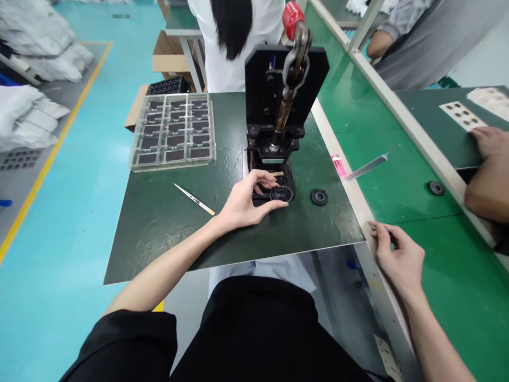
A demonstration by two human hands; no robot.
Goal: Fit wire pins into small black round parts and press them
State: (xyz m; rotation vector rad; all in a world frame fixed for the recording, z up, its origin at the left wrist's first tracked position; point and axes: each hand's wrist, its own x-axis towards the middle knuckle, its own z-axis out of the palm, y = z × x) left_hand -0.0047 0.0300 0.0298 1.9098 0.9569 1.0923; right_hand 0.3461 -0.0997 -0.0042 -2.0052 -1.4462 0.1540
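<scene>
Between the thumb and fingers of my left hand (254,199) is a round black part (281,194), held at the front of the base of a black hand press (265,87). The press stands upright, its lever tipped with a red knob (293,19). My right hand (397,254) is over the pale rail at the table's right edge, its thumb and index finger pinched together; what they hold, if anything, is too small to name. Another black ring-shaped part (319,197) lies on the dark green table (159,223), right of the press.
Tweezers (194,199) lie left of my left hand. Behind them sits a clear tray (212,132) of dark parts. A grey strip (368,166) and a black ring (436,188) are at right. A person in white stands behind the press; another person's hand (493,142) is far right.
</scene>
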